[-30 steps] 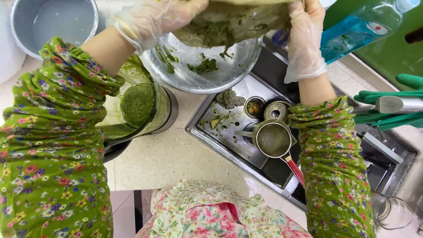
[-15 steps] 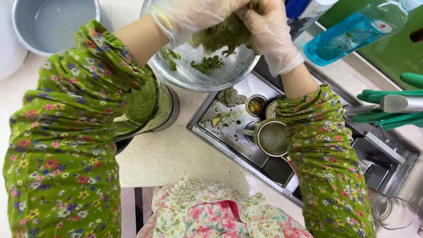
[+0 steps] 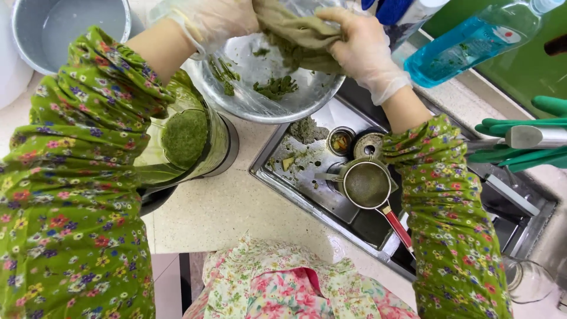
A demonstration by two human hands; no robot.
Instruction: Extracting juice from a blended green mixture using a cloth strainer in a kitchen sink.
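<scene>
While both gloved hands work over the bowl, the scene reads left to right as follows.

Grey tub [image 3: 71, 26]: round, matte, at the far left corner of the pale speckled counter [image 3: 236, 207].
Blender jar [image 3: 189, 142]: clear plastic, smeared, holding dense green pulp; partly hidden under the left sleeve.
Left hand [image 3: 207, 20]: thin clear glove, fingers closed on the left end of the cloth; the fingertips are hidden in its folds.
Steel bowl [image 3: 260, 77]: round, shiny, overhanging the sink edge, with wet green shreds stuck to its wall.
Cloth [image 3: 295, 35]: soft, stained olive-green, bunched and creased; held above the bowl's far side, between the two hands.
Right hand [image 3: 360, 50]: gloved, fingers curled over the cloth's right end, gripping it from above.
Sink [image 3: 307, 189]: steel, flecked with green residue.
Strainer [image 3: 366, 184]: fine round mesh with a red handle, resting on a cup in the sink.
Blue bottle [image 3: 472, 41]: translucent plastic, lying tilted at the far right.
</scene>
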